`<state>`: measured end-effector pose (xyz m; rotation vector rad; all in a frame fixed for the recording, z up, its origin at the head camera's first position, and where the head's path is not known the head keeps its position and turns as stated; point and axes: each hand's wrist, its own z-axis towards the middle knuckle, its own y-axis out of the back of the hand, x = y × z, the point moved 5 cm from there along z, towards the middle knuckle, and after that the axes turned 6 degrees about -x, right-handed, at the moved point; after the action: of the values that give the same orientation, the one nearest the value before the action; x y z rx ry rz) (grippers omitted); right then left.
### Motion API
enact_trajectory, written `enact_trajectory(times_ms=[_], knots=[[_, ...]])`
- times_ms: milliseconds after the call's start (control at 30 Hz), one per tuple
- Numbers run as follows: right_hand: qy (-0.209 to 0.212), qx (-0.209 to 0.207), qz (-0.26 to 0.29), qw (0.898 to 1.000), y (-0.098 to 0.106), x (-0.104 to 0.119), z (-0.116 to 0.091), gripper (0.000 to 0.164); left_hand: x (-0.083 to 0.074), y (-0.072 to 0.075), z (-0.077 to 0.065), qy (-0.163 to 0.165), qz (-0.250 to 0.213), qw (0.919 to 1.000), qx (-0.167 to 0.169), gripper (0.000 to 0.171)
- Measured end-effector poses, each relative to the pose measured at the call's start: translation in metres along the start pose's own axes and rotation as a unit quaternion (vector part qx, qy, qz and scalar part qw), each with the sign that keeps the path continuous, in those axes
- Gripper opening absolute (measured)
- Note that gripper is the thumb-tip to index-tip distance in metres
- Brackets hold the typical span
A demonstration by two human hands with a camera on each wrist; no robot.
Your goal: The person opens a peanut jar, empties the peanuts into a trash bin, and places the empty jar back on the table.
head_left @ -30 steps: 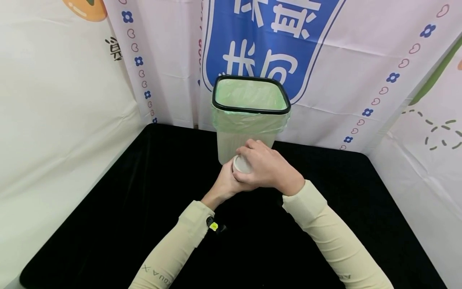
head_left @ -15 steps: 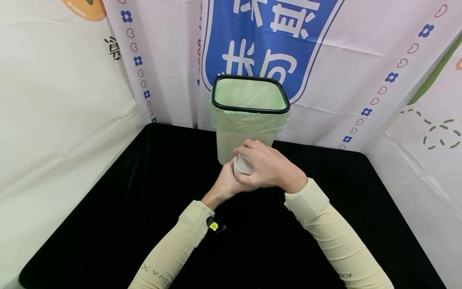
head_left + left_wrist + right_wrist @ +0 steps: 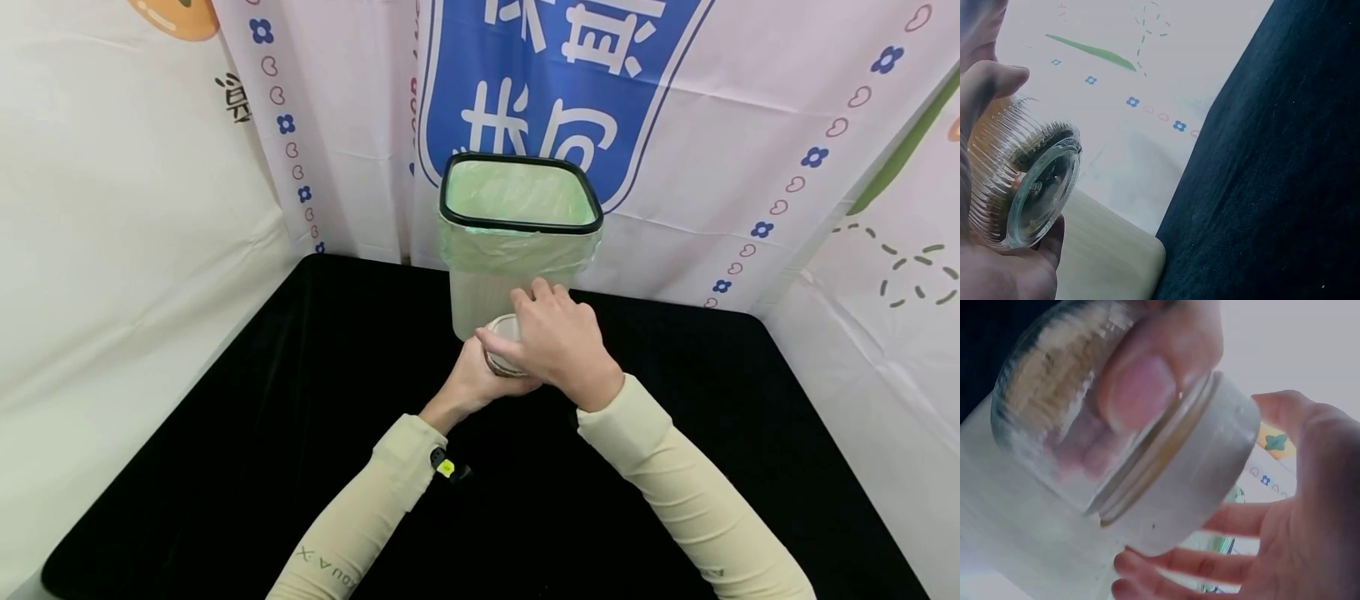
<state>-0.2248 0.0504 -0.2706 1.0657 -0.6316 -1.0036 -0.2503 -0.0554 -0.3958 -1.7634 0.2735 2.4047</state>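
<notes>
A clear ribbed glass jar [image 3: 1022,162] with tan and dark contents is gripped by my left hand [image 3: 474,375]. In the left wrist view its thick glass base faces the camera. A white lid [image 3: 1194,465] covers the jar's top, and a narrow band shows below the lid's edge in the right wrist view. My right hand [image 3: 562,346] is spread over the lid. Its thumb lies across the lid, while the other fingers reach past the far side, loosened and fairly straight. The jar is tilted, held above the black table in front of the bin.
A pale bin [image 3: 480,296] with a black rim and green liner bag stands at the back of the black table [image 3: 360,350]. Printed white curtains [image 3: 750,133] hang close behind and on both sides.
My right hand has turned on the lid. Its fingers have lifted off from their curled hold and its thumb has swung left across the top. My left hand stays in place.
</notes>
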Motion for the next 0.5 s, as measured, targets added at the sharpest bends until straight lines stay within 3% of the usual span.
enact_trajectory(times_ms=[267,500], knots=[[-0.021,0.025,-0.026,0.999,-0.008,0.007,-0.001,0.079,-0.002,0.001,0.000,0.000,-0.002,1.0000,0.007,0.078],[-0.007,0.030,-0.037,0.999,-0.013,0.010,0.001,0.070,-0.001,0.002,-0.001,0.008,0.017,0.9998,0.002,0.083]])
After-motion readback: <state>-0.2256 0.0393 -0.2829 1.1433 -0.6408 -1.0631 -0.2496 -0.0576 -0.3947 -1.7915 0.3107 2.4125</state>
